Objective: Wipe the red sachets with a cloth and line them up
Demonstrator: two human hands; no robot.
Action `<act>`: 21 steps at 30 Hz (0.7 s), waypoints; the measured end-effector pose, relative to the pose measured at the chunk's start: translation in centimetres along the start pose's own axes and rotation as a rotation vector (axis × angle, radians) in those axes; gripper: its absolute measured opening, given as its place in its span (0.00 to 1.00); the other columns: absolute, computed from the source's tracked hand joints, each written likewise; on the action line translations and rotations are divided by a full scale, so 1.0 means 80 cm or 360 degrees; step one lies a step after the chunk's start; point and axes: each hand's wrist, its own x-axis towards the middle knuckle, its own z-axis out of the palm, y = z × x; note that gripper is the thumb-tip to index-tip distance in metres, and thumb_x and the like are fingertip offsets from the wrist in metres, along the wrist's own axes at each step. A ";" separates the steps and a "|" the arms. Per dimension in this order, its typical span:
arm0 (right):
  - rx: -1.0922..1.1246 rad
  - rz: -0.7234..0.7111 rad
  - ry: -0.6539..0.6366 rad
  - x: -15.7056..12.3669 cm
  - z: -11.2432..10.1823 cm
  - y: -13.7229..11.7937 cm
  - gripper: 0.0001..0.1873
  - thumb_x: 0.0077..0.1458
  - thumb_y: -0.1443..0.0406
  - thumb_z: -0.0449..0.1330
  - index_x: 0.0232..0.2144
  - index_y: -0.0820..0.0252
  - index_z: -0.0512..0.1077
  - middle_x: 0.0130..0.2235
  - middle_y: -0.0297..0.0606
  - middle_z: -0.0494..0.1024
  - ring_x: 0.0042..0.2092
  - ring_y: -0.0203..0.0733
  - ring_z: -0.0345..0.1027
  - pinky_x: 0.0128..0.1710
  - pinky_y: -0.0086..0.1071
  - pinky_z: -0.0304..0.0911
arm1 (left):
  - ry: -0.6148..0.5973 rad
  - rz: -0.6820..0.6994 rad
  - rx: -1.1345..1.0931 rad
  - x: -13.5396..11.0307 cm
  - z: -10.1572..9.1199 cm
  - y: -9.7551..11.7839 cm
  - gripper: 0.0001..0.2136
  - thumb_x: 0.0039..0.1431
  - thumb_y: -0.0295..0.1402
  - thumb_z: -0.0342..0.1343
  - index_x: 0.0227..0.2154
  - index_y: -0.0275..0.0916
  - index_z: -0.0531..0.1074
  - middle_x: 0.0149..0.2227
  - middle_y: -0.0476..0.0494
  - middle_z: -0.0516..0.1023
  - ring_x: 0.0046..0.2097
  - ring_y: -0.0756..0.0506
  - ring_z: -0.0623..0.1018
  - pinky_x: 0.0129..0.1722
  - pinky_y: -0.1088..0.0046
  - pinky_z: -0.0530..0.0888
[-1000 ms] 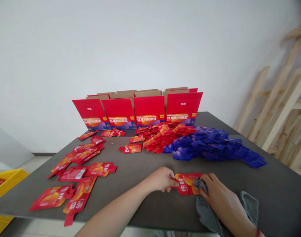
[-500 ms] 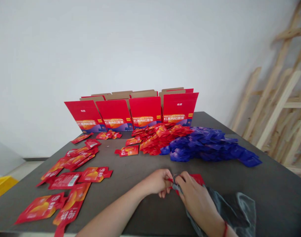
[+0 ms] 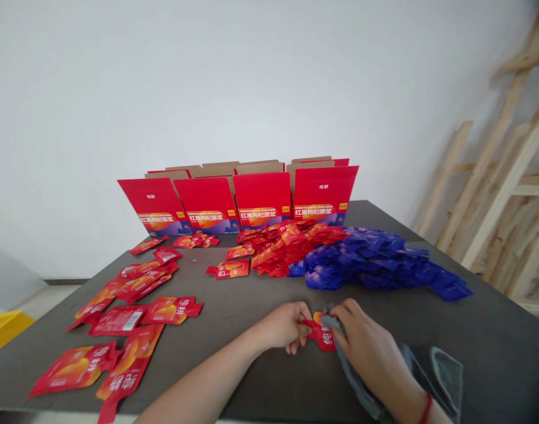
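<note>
Between my hands is a red pouch (image 3: 324,337) with white lettering, its right part hidden. My left hand (image 3: 288,327) is closed, pinching the pouch's narrow neck between thumb and fingers. A grey-green cloth (image 3: 356,377) is bunched in my right hand (image 3: 361,338), whose closed fingers press it against the pouch. The rest of the cloth lies folded on the table beneath and to the right of my right wrist, which wears a red cord.
Loose red pouches (image 3: 119,321) lie across the left side of the dark table (image 3: 234,377). Farther back are a heap of red pouches (image 3: 282,247) and one of blue pouches (image 3: 375,259). Red cartons (image 3: 263,200) stand behind them. Wooden frames (image 3: 494,194) lean at right; a yellow bin (image 3: 4,330) is at left.
My right hand has shifted slightly right with the cloth, away from my left hand. More of the red pouch shows between them. The left hand keeps its pinch on the neck.
</note>
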 end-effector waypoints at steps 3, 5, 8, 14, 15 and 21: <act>0.0006 -0.0039 -0.0031 0.004 0.008 -0.021 0.08 0.56 0.67 0.53 0.38 0.51 0.69 0.40 0.34 0.70 0.37 0.36 0.70 0.28 0.27 0.57 | -0.0016 0.0047 0.0029 -0.001 -0.001 -0.001 0.05 0.54 0.26 0.50 0.33 0.38 0.60 0.19 0.58 0.67 0.14 0.55 0.66 0.13 0.85 0.61; -0.0029 0.0039 -0.0022 0.004 0.011 -0.013 0.08 0.57 0.66 0.52 0.38 0.52 0.69 0.39 0.35 0.70 0.36 0.38 0.70 0.27 0.27 0.56 | -0.0018 0.0036 0.0033 0.000 -0.002 -0.002 0.05 0.54 0.26 0.50 0.33 0.38 0.60 0.19 0.58 0.67 0.14 0.55 0.66 0.14 0.85 0.62; -0.0087 0.0167 -0.0015 0.000 0.011 0.024 0.08 0.59 0.64 0.49 0.37 0.55 0.68 0.37 0.37 0.71 0.34 0.40 0.71 0.26 0.30 0.56 | -0.0027 -0.0009 0.0034 0.001 -0.004 -0.003 0.07 0.55 0.29 0.53 0.35 0.38 0.60 0.19 0.59 0.68 0.15 0.56 0.67 0.15 0.85 0.63; -0.0168 0.0358 -0.0037 -0.015 0.000 0.081 0.11 0.61 0.63 0.46 0.33 0.58 0.67 0.32 0.38 0.70 0.31 0.43 0.72 0.27 0.34 0.57 | -0.0065 -0.0049 0.0014 0.003 -0.006 -0.001 0.07 0.54 0.29 0.53 0.35 0.38 0.61 0.19 0.57 0.69 0.15 0.54 0.68 0.15 0.83 0.65; -0.0143 0.0355 -0.0036 -0.017 -0.002 0.078 0.11 0.61 0.63 0.46 0.34 0.58 0.67 0.33 0.38 0.71 0.32 0.43 0.72 0.28 0.34 0.57 | -0.0071 -0.0044 -0.0005 0.003 -0.006 -0.001 0.07 0.54 0.29 0.53 0.35 0.38 0.61 0.19 0.57 0.69 0.15 0.54 0.68 0.15 0.83 0.65; 0.0108 -0.0018 -0.0094 -0.027 0.004 -0.006 0.11 0.56 0.67 0.51 0.41 0.53 0.69 0.43 0.37 0.72 0.38 0.40 0.72 0.34 0.33 0.63 | -0.0035 -0.0055 -0.0015 0.002 -0.003 0.002 0.05 0.55 0.29 0.52 0.34 0.38 0.61 0.18 0.57 0.69 0.14 0.55 0.67 0.15 0.83 0.64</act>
